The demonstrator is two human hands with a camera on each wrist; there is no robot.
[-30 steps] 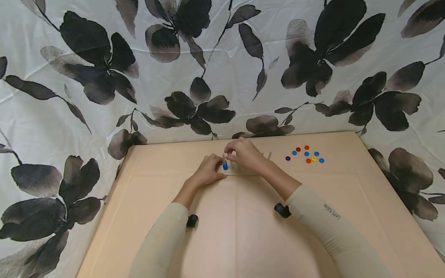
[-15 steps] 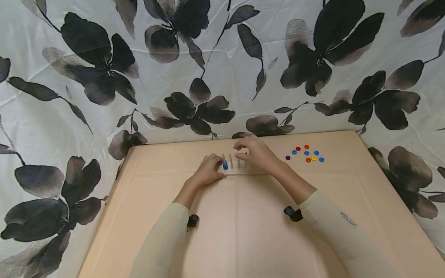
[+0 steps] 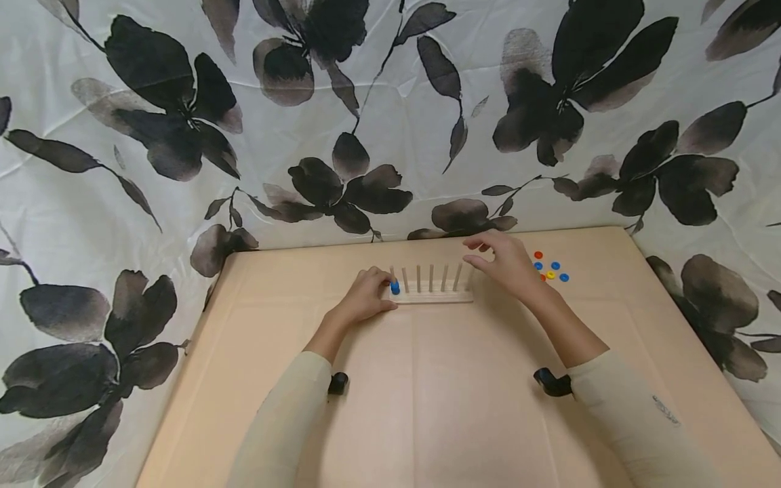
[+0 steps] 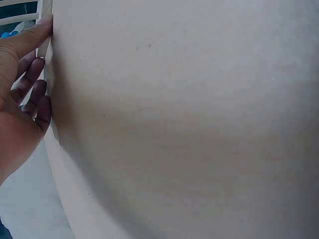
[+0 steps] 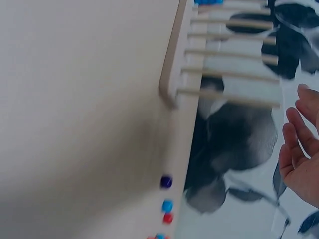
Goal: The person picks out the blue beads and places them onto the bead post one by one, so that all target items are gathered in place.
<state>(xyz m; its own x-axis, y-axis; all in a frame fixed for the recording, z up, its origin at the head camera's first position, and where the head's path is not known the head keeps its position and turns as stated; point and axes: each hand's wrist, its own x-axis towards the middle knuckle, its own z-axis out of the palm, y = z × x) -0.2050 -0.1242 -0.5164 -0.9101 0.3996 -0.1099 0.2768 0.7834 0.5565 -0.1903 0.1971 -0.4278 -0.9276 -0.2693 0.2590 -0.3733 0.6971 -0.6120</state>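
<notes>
Clasping the wooden rack (image 3: 434, 297) beside its blue beads (image 3: 395, 288): left grip (image 3: 364, 297). Right grip (image 3: 508, 263): released, near the loose beads (image 3: 550, 275) on the tabletop (image 3: 457, 393).

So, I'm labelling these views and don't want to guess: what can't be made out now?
Head view: the purple bead, hidden behind the right hand; exact count of blue beads on the rack, too small.
Left wrist view: most of the rack, cut off by the left edge.
Right wrist view: part of the right hand, cut off by the right edge.
</notes>
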